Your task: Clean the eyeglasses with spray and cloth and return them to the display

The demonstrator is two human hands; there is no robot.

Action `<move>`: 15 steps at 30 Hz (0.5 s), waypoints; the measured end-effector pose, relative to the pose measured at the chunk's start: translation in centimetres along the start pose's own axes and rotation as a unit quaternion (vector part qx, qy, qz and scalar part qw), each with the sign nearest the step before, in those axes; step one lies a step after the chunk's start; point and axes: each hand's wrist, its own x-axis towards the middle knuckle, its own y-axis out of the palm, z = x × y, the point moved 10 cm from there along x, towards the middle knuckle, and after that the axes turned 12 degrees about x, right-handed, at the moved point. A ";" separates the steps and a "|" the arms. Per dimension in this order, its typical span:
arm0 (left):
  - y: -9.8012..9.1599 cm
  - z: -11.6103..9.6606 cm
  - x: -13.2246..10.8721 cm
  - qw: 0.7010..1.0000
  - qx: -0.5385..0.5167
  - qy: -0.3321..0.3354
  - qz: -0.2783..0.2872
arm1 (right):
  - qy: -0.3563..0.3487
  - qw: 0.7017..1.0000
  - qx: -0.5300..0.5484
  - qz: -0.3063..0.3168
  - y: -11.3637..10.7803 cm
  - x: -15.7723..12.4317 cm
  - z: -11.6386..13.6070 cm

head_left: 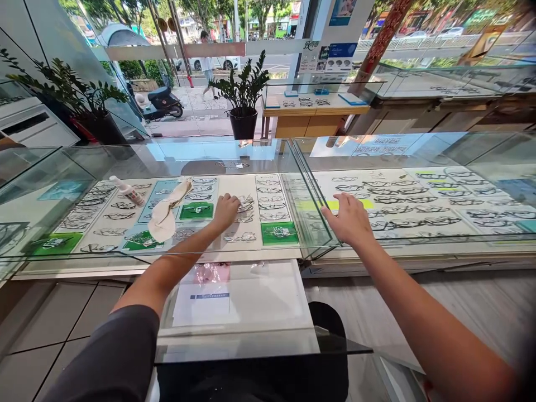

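Note:
Inside the left glass display case, my left hand [226, 211] is at a column of eyeglasses [246, 211], its fingers curled in at the frames' left edge. What the fingertips hold is too small to make out. My right hand [349, 219] has its fingers spread and rests by the upright glass edges [312, 190] between the two cases. Left of my left hand, a cream cloth [162, 221] lies crumpled on a pale blue sheet, and a white spray bottle [127, 191] lies on its side. A green card [279, 233] with glasses on it is right of the left hand.
An open drawer [268, 301] with papers extends below the left case. The right case holds rows of eyeglasses [410, 200]. Potted plants [243, 120] stand behind the cases. A stool [329, 319] is below, and a person [206, 58] walks outside the window.

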 end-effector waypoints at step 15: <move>6.8 3.0 10.4 0.997 0.052 0.007 0.049 | 0.001 1.000 -0.027 0.001 -1.2 -1.1 0.1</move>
